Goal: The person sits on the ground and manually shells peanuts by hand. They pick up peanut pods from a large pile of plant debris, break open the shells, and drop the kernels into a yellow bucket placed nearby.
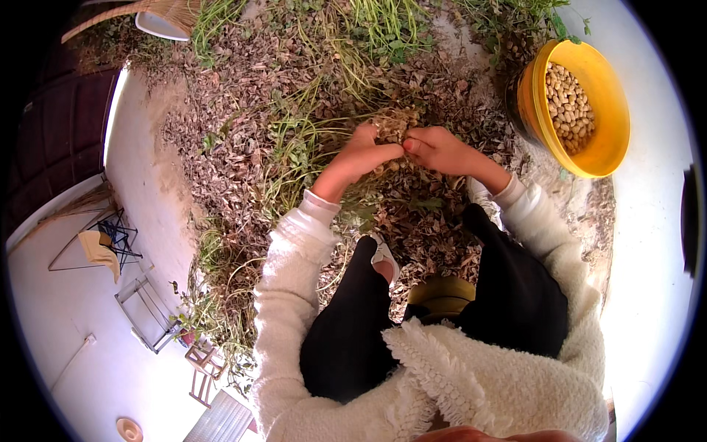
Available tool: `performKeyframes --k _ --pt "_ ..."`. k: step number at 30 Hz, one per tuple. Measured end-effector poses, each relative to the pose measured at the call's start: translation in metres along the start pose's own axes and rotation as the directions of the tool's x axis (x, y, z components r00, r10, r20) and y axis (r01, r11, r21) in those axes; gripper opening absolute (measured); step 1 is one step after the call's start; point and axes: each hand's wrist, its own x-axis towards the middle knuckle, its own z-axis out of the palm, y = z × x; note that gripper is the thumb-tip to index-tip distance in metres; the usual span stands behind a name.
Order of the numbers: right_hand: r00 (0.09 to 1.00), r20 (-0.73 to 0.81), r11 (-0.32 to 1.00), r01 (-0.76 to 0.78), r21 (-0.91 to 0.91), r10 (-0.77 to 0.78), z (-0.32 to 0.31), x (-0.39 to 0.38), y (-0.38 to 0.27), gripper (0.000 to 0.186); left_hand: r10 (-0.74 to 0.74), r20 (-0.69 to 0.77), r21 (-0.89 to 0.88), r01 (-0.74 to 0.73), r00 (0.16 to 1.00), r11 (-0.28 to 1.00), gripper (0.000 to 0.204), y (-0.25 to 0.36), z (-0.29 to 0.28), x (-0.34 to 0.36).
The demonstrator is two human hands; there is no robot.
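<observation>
My left hand (361,156) is closed round the dry, root end of a peanut plant (394,124), its thumb stretched across toward the other hand. Green and yellowish stems (305,136) trail off to the left of it. Right beside it, my right hand (444,151) has thumb and fingers pinched together at the same root clump, the thumb tips nearly touching. Whatever sits in that pinch is too small to make out. A yellow bucket (610,88) stands to the right, partly filled with unshelled peanuts (568,109).
Dry brown leaves (243,96) cover the ground, with more green plants (387,29) beyond. A yellow round thing (440,296) is between my knees. At left are a folding chair (101,249), a metal frame (147,313) and a small wooden stool (205,361). A broom (110,13) lies far left.
</observation>
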Motion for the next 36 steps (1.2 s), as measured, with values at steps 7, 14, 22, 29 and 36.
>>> performKeyframes --k 7,14,22,29,36 --pt "0.96 0.274 0.75 -0.218 0.625 0.05 -0.005 -0.013 -0.017 0.028 0.013 -0.07 -0.251 -0.03 0.997 0.968 0.028 0.002 -0.001 -0.003" --pt "0.69 -0.697 0.931 -0.093 -0.352 -0.194 -0.093 -0.1 -0.061 0.034 -0.033 -0.237 -0.43 -0.074 0.971 0.9 0.024 0.01 -0.036 -0.019" --pt "0.383 -0.437 0.214 -0.502 -0.838 -0.814 -0.152 -0.132 -0.067 0.023 -0.054 -0.222 -0.477 -0.061 0.974 0.877 0.034 0.015 -0.039 -0.012" --pt "0.838 -0.221 0.78 0.323 -0.536 -0.499 0.009 -0.004 -0.036 0.023 -0.075 -0.144 -0.533 -0.014 0.987 0.846 0.042 0.001 -0.039 0.011" --pt "0.773 -0.072 0.387 0.233 -0.892 -0.631 0.022 0.026 -0.017 0.028 -0.038 -0.16 -0.469 -0.042 0.986 0.882 0.044 0.014 -0.023 0.008"
